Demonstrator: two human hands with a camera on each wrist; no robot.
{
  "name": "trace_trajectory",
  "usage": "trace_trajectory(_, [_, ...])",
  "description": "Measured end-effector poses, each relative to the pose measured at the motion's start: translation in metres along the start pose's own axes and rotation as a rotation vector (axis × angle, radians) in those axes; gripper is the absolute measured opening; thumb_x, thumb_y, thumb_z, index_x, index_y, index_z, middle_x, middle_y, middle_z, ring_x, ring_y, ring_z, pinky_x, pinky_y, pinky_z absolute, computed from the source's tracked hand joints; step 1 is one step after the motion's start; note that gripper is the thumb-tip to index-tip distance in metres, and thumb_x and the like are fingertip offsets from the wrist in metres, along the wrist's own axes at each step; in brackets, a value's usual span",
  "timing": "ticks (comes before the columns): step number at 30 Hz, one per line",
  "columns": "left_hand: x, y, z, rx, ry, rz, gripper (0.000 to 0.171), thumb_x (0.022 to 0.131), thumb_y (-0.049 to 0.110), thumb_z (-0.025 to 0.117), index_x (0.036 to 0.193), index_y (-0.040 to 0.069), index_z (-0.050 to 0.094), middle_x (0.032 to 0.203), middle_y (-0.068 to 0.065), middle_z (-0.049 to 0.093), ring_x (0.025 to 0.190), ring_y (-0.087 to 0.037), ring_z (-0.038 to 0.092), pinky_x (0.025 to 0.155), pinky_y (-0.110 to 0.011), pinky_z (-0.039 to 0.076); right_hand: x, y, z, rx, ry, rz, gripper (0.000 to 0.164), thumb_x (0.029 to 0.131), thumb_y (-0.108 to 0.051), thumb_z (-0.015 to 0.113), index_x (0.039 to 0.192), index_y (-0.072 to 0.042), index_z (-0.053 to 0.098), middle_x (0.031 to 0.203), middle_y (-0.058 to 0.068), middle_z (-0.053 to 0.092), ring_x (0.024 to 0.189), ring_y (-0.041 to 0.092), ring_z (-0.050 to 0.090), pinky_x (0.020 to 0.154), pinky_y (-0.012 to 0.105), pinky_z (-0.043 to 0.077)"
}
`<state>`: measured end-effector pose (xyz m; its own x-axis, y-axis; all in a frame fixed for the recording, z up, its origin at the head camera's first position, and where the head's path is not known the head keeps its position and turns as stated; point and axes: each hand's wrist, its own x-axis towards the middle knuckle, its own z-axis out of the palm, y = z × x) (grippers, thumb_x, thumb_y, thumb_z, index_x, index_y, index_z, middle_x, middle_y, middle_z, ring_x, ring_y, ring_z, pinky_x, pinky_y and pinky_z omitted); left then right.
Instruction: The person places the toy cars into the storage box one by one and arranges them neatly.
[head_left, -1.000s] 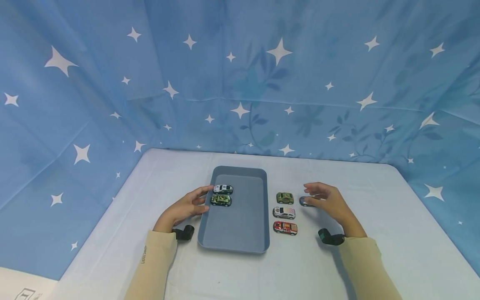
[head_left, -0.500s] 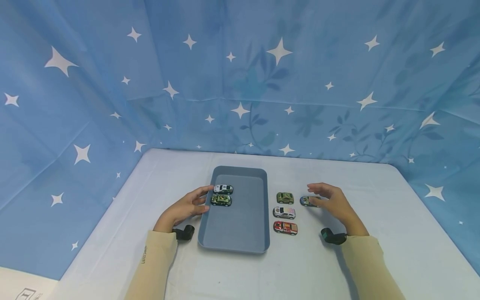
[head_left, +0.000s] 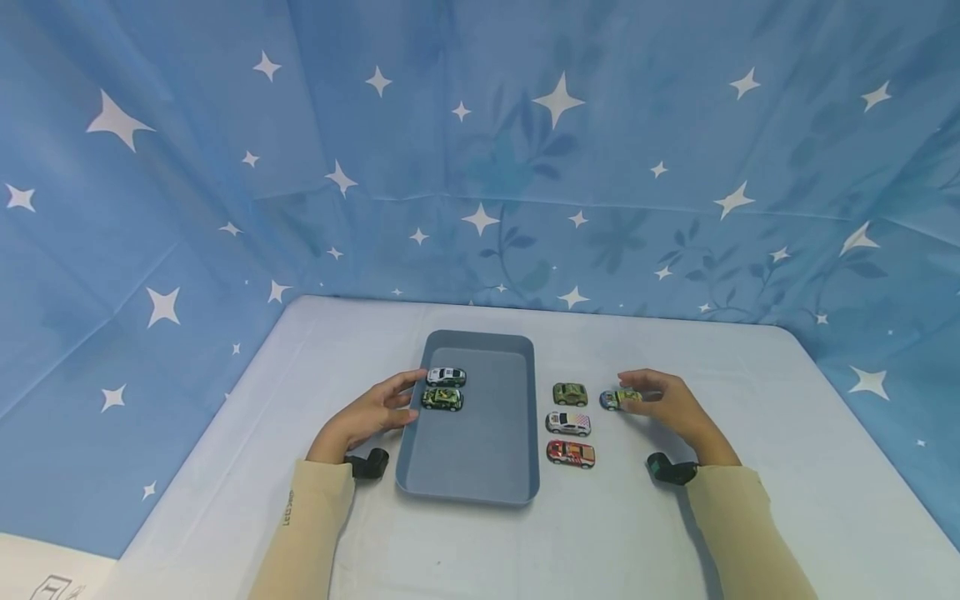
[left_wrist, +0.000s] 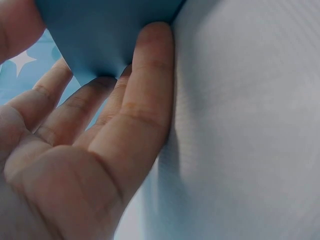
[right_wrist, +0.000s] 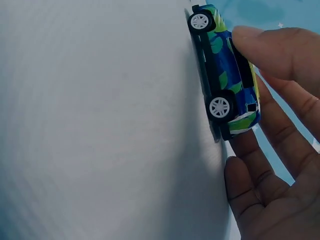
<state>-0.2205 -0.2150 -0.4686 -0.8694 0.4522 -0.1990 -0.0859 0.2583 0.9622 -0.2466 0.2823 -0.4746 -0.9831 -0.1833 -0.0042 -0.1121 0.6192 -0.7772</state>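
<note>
A blue-grey tray [head_left: 480, 487] holds two toy cars at its left side, a white one [head_left: 446, 377] behind a camouflage one [head_left: 442, 399]. My left hand [head_left: 372, 417] rests against the tray's left wall with relaxed fingers; in the left wrist view, fingertips lie along the outside of the wall [left_wrist: 110, 35]. To the right of the tray, my right hand [head_left: 667, 408] pinches a blue and green toy car [right_wrist: 225, 70] between thumb and fingers. Its thumb [right_wrist: 272, 50] lies on the near side, the other fingers behind. The car's wheels are at the white table surface.
Between the tray and my right hand stand a green camouflage toy car [head_left: 570, 394], a white toy car [head_left: 568, 423] and a red toy car [head_left: 571, 454], in a column on the white table [head_left: 600, 533]. A blue star-patterned cloth [head_left: 480, 150] hangs behind.
My right hand has shifted slightly to the right along the blue and green car, so more of the car shows. The left hand, tray and other cars have stayed put.
</note>
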Motion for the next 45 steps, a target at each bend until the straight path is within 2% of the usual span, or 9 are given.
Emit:
trace_trajectory(6, [-0.0003, 0.001, -0.0009, 0.004, -0.001, 0.006, 0.076, 0.106, 0.003, 0.064, 0.171, 0.003, 0.025, 0.177, -0.032, 0.008, 0.159, -0.058, 0.013, 0.122, -0.069, 0.032, -0.0012, 0.0013, -0.0003, -0.018, -0.027, -0.011, 0.053, 0.092, -0.007, 0.084, 0.139, 0.009, 0.066, 0.138, 0.031, 0.067, 0.131, 0.052, 0.06, 0.108, 0.064, 0.05])
trace_trajectory(12, [-0.001, 0.0023, -0.0014, -0.012, -0.001, 0.002, 0.076, 0.106, 0.002, 0.064, 0.171, 0.003, 0.024, 0.177, -0.031, 0.006, 0.16, -0.058, 0.013, 0.123, -0.067, 0.032, -0.0015, 0.0009, -0.0007, -0.05, -0.033, -0.013, 0.054, 0.091, -0.008, 0.086, 0.138, 0.008, 0.067, 0.139, 0.029, 0.068, 0.119, 0.043, 0.064, 0.098, 0.051, 0.052])
trace_trajectory(17, [-0.0006, 0.0011, -0.001, -0.018, 0.0, 0.002, 0.077, 0.105, 0.002, 0.064, 0.171, 0.003, 0.025, 0.177, -0.031, 0.006, 0.16, -0.058, 0.013, 0.123, -0.069, 0.031, -0.0016, 0.0006, 0.0, -0.047, -0.038, -0.006, 0.051, 0.092, -0.006, 0.084, 0.138, 0.009, 0.067, 0.141, 0.031, 0.065, 0.131, 0.052, 0.059, 0.108, 0.065, 0.048])
trace_trajectory(20, [-0.0001, -0.0002, -0.0004, -0.021, -0.003, 0.005, 0.077, 0.105, 0.001, 0.064, 0.171, 0.002, 0.025, 0.177, -0.031, 0.006, 0.16, -0.058, 0.012, 0.123, -0.069, 0.03, -0.002, 0.0001, -0.0004, -0.046, -0.042, -0.003, 0.048, 0.092, -0.006, 0.084, 0.135, 0.009, 0.069, 0.14, 0.032, 0.065, 0.13, 0.054, 0.06, 0.107, 0.068, 0.048])
trace_trajectory(24, [0.0003, -0.0004, -0.0002, -0.017, -0.004, 0.001, 0.076, 0.106, 0.002, 0.064, 0.171, 0.003, 0.025, 0.177, -0.031, 0.006, 0.16, -0.057, 0.012, 0.123, -0.069, 0.03, -0.0027, -0.0006, -0.001, -0.047, -0.042, 0.018, 0.044, 0.092, -0.006, 0.084, 0.131, 0.008, 0.072, 0.133, 0.03, 0.069, 0.118, 0.046, 0.068, 0.097, 0.055, 0.056])
trace_trajectory(28, [0.0009, -0.0001, -0.0005, -0.031, -0.003, -0.006, 0.075, 0.106, 0.001, 0.063, 0.172, 0.004, 0.026, 0.178, -0.03, 0.007, 0.161, -0.056, 0.011, 0.124, -0.068, 0.029, -0.0031, -0.0008, -0.0013, -0.052, -0.042, 0.023, 0.043, 0.091, -0.006, 0.085, 0.13, 0.007, 0.073, 0.13, 0.028, 0.071, 0.114, 0.041, 0.07, 0.091, 0.047, 0.056])
trace_trajectory(32, [0.0012, -0.0008, -0.0009, -0.042, -0.003, -0.007, 0.076, 0.106, 0.0, 0.063, 0.172, 0.005, 0.026, 0.178, -0.029, 0.007, 0.161, -0.055, 0.011, 0.124, -0.069, 0.029, -0.0032, -0.0003, -0.0011, -0.048, -0.042, 0.026, 0.043, 0.091, -0.007, 0.085, 0.13, 0.007, 0.073, 0.133, 0.029, 0.069, 0.12, 0.047, 0.068, 0.098, 0.057, 0.055])
trace_trajectory(36, [0.0019, -0.0017, -0.0011, -0.042, 0.0, -0.01, 0.076, 0.106, 0.0, 0.063, 0.172, 0.005, 0.026, 0.178, -0.029, 0.008, 0.161, -0.055, 0.012, 0.124, -0.068, 0.029, -0.0042, -0.0013, -0.0007, -0.032, -0.04, 0.032, 0.044, 0.091, -0.007, 0.085, 0.13, 0.008, 0.072, 0.138, 0.031, 0.066, 0.128, 0.053, 0.062, 0.107, 0.068, 0.049])
trace_trajectory(45, [0.0014, -0.0013, -0.0006, -0.03, 0.001, -0.007, 0.076, 0.106, 0.001, 0.064, 0.171, 0.004, 0.027, 0.177, -0.03, 0.008, 0.161, -0.056, 0.013, 0.123, -0.068, 0.03, -0.0058, -0.0028, -0.0003, -0.04, -0.03, 0.0, 0.041, 0.09, -0.006, 0.085, 0.127, 0.007, 0.074, 0.138, 0.031, 0.067, 0.134, 0.056, 0.057, 0.112, 0.071, 0.043])
